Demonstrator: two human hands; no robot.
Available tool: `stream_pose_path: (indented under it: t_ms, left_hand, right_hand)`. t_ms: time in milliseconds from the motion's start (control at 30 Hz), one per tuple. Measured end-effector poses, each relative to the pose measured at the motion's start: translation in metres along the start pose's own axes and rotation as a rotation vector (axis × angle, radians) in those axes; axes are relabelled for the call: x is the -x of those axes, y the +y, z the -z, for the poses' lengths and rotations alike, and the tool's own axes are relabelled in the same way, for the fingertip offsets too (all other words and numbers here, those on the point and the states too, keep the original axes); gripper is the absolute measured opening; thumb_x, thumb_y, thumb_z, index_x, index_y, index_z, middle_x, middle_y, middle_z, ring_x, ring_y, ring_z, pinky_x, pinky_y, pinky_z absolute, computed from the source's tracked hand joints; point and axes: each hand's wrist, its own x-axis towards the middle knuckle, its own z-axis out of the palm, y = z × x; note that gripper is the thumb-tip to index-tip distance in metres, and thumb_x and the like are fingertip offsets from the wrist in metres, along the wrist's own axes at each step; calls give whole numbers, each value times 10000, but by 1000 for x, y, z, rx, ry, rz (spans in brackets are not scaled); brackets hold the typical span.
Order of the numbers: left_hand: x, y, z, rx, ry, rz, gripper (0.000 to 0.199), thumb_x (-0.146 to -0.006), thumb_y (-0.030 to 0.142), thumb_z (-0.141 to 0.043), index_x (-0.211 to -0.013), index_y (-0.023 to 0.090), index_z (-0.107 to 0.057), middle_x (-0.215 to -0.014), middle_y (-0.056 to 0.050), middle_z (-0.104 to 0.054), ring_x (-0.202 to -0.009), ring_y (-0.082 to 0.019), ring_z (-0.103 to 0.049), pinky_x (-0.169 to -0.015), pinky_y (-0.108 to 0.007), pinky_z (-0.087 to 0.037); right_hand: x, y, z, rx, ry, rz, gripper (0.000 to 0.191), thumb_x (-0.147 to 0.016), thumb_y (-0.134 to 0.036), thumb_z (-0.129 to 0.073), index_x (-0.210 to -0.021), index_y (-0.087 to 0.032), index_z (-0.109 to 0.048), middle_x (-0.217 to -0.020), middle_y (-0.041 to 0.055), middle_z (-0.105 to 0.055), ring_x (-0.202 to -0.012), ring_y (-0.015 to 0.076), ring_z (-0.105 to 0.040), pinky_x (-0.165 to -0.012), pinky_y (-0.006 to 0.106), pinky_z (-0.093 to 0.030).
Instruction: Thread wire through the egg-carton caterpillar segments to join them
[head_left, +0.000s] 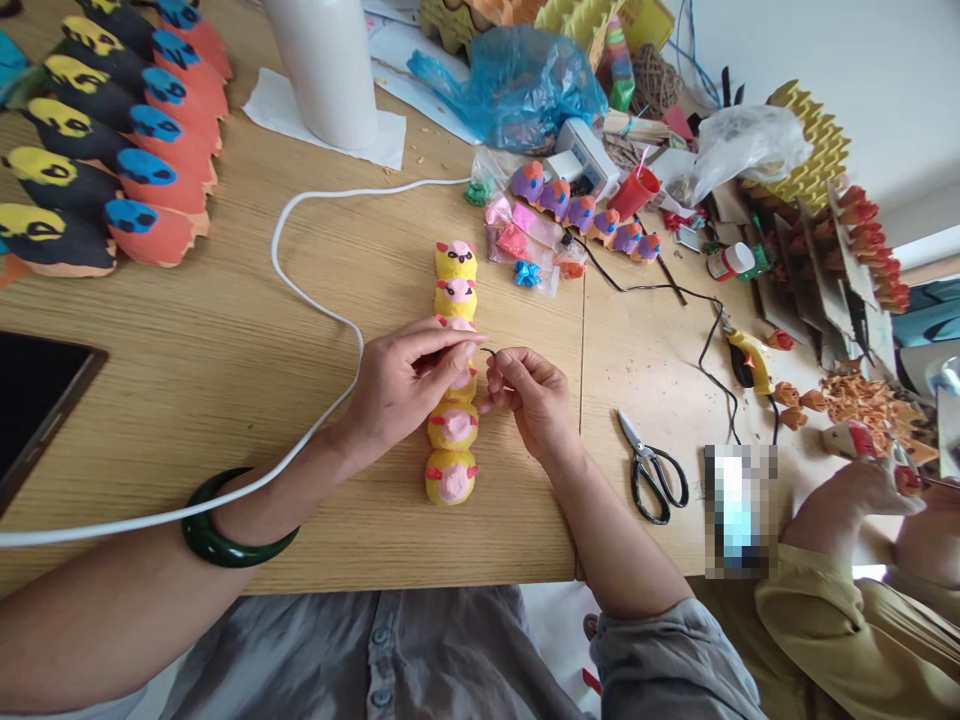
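Observation:
A row of yellow clay figures (452, 488) with pink faces and red ears stands upright in line on the table before me. Its two farthest figures carry small black marks on their faces; the two nearest have plain pink faces. My left hand (394, 385) is over the middle of the row, thumb and fingertips pressed together; whatever they pinch is too small to make out. Just right of the row, my right hand (534, 395) pinches a thin black strand (488, 350), its free end pointing toward my left fingertips. The middle figures are partly hidden by my left hand.
Black-handled scissors (651, 470) lie to the right. A white cable (281, 235) crosses the table and my left forearm. Painted egg-carton rows (161, 185) fill the back left; bags of clay (517, 240) lie behind. A co-worker's hand (862, 500) is at the far right.

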Motion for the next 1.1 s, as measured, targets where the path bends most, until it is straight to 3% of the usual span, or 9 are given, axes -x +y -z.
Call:
stream_pose_path:
  t_ms: [100, 333, 700, 1100]
  left_hand:
    - [1, -3, -1, 6, 8, -6, 187, -1018, 267, -669, -1029, 185, -836, -979, -41, -812, -940, -175, -754, -865, -279, -572]
    - [2, -5, -2, -16, 4, -31, 146, -988, 244, -701, -928, 184, -820, -826, 2, -771, -750, -125, -698, -734, -236, -553]
    - [2, -6, -2, -52, 8, -28, 137, -985, 249, -704, -960, 202, -829, -865, -1, -788, -777, -134, -719, -754, -238, -568]
    - [2, -3, -3, -35, -3, 32, 155, -982, 293, -700, -946, 215, -829, -885, -10, -795, -823, -152, -727, -794, -258, -590]
  right_hand:
    - [1, 0, 0, 9, -7, -7, 383, -716, -556, -931, -752, -226, -739, -626, -38, -612, -557, 102, -528, -511, 245, -579]
    - [3, -1, -1, 19, -39, -26, 367, -774, -580, -879, -766, -237, -749, -667, -23, -623, -550, 111, -524, -514, 269, -597]
    - [3, -2, -3, 31, 11, 5, 391, -733, -572, -908, -776, -221, -741, -628, -45, -613, -538, 98, -513, -527, 252, -588]
    - [6, -2, -2, 139, -48, -6, 282, -837, -528, -847, -794, -263, -761, -709, 4, -670, -572, 143, -567, -561, 328, -576]
